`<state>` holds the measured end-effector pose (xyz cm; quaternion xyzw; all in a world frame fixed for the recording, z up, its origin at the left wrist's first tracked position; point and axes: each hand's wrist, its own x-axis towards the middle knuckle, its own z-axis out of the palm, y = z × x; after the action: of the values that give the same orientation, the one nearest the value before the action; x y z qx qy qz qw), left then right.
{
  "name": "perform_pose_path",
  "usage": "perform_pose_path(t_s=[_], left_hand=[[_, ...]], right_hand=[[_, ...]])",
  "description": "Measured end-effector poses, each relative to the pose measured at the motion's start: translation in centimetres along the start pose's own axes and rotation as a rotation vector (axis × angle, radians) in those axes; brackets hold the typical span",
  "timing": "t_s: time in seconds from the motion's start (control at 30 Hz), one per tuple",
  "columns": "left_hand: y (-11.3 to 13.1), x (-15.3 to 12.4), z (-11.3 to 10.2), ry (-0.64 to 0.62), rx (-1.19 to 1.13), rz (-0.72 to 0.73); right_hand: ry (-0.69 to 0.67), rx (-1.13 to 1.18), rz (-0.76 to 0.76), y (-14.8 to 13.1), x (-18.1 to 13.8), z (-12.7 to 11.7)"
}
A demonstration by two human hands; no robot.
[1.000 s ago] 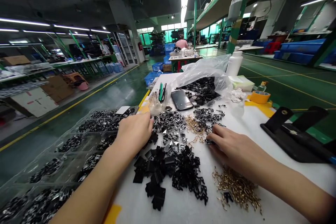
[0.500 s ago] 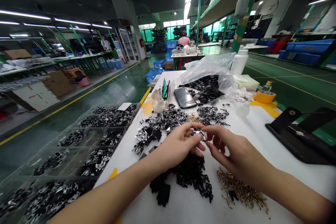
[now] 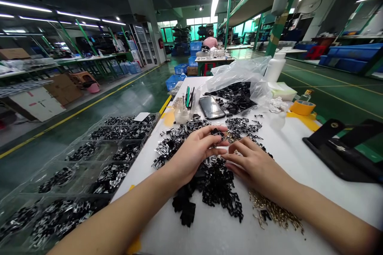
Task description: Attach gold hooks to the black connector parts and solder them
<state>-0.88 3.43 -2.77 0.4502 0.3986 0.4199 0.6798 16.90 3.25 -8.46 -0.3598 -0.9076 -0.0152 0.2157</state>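
My left hand (image 3: 196, 149) is over the middle of the white table, its fingers closed on a small black part (image 3: 218, 133). Close beside it, my right hand (image 3: 253, 161) has its fingertips curled together; whatever they hold is too small to make out. Under and in front of both hands lies a heap of black plastic parts (image 3: 218, 187). Small brass-coloured hooked pieces (image 3: 278, 211) are piled below my right wrist. Beyond my fingers, black and silver metal parts (image 3: 170, 143) are spread across the table.
A phone (image 3: 212, 107) lies near a clear bag (image 3: 239, 72) of black parts. White bottle (image 3: 274, 67), orange tape roll (image 3: 303, 107) and black stand (image 3: 341, 151) are on the right. Compartment trays (image 3: 103, 154) with parts flank the table's left. A person (image 3: 210, 41) sits farther off.
The silvery part that showed between my fingers is gone from sight, and a black part shows in my left hand. My right hand has turned palm-down and moved slightly left.
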Motion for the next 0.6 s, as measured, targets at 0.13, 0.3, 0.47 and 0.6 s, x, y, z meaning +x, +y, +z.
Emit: perform_pose_path(t_s=[0.13,0.3,0.47,0.6], left_hand=[[0.0,-0.3,0.3,-0.015,-0.009,-0.016],[-0.2,-0.4,0.5,-0.039,0.004,-0.036],[-0.2,-0.3,0.5,-0.048,0.012,-0.040],[-0.1,-0.4,0.5,-0.036,0.015,-0.014]], right_hand=[[0.011,-0.022,0.005,0.0,0.2,0.1],[0.036,-0.027,0.018,-0.3,0.5,0.5],[0.054,0.001,0.045,-0.5,0.6,0.4],[0.061,0.075,0.091,-0.3,0.2,-0.7]])
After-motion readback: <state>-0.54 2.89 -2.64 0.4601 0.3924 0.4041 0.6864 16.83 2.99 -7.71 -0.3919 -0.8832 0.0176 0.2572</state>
